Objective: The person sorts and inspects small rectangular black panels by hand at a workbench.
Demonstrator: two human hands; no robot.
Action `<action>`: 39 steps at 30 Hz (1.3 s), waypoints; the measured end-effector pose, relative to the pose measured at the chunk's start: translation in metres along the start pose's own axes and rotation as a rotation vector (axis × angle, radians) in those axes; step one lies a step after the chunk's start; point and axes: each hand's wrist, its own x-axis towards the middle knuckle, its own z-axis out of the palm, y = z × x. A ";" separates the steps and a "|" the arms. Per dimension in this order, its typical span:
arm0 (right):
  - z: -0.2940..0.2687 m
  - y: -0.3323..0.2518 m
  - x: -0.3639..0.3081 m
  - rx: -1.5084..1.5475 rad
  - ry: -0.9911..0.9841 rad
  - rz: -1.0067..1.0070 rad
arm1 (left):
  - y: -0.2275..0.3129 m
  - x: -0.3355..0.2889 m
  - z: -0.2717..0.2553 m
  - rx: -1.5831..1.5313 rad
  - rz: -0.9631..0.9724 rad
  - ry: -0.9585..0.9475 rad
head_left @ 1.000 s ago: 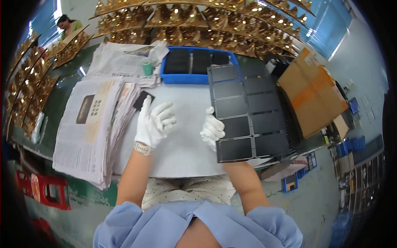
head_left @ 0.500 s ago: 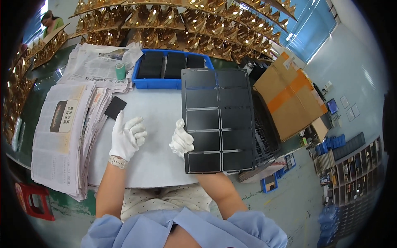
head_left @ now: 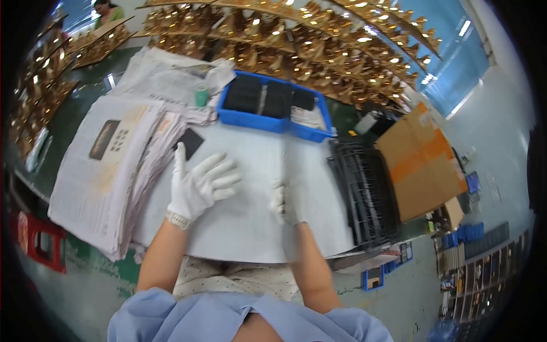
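In a white glove, my left hand [head_left: 203, 185] hovers over the white work surface, fingers spread and thumb up, holding nothing. Closed on the edge of a black gridded panel [head_left: 290, 242], my gloved right hand [head_left: 278, 202] keeps it upright at the middle. The panel is turned edge-on, so it shows only as a thin, blurred strip and its faces are hidden. Just beyond my left hand lies a small black square plate [head_left: 191, 142], partly beside the newspaper stack.
Folded newspapers [head_left: 85, 188] pile up at left, more behind them with a green tape roll [head_left: 201, 95]. A blue tray [head_left: 250, 121] holds black pieces. Black racks [head_left: 364, 194] and a cardboard box [head_left: 419, 165] stand right. Gold-coloured parts fill shelves behind; a person is far left.
My right hand has swung the panel from face-on to edge-on, uncovering the black racks and the tray's right end. My left hand's fingers have spread. The whole view has shifted and tilted.
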 end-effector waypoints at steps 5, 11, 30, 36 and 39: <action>0.050 -0.031 -0.015 -0.519 0.472 -0.410 | 0.003 0.026 -0.069 -0.003 0.124 0.115; 0.029 -0.036 -0.007 0.176 0.191 -0.259 | -0.008 0.029 -0.056 0.081 0.073 0.213; 0.038 -0.034 -0.005 0.312 0.205 -0.282 | -0.008 0.028 -0.064 0.014 0.057 0.136; 0.047 -0.040 -0.010 0.329 0.236 -0.237 | -0.006 0.027 -0.061 0.089 0.087 0.242; 0.045 -0.036 -0.009 0.311 0.205 -0.226 | -0.006 0.026 -0.057 0.041 0.080 0.236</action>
